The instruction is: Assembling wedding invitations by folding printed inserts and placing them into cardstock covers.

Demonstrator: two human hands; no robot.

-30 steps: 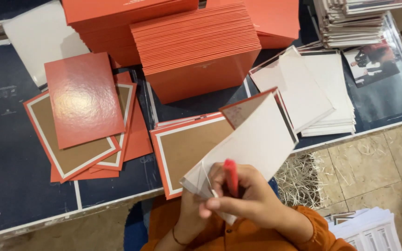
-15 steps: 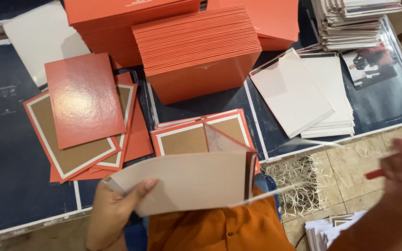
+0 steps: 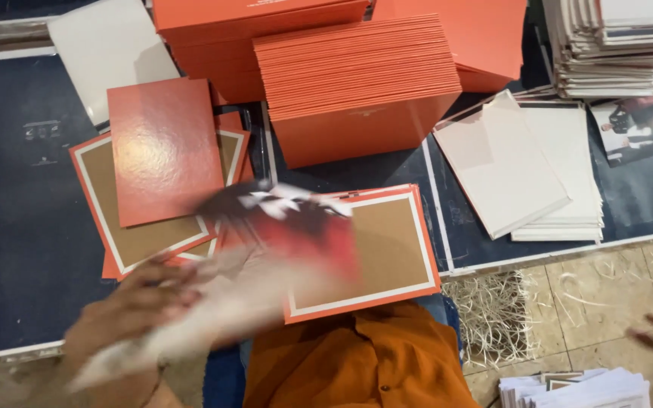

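Head view — left hand [image 3: 134,306] holds one blurred card [image 3: 266,249]; two white stacks [image 3: 523,166].

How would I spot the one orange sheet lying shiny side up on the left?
Start at the tall block of stacked orange covers in the middle. Just left of it lies a fanned pile of brown-centred sheets with orange borders. The glossy orange sheet lies on top, the only one without a brown panel.

Orange covers, brown boards and white sheets on a dark blue mat [image 3: 9,249].
At the left hand [image 3: 126,310] fingers, a blurred red, black and white sheet [image 3: 289,227]; beyond it, an orange-edged brown board [image 3: 387,253] with a white border.
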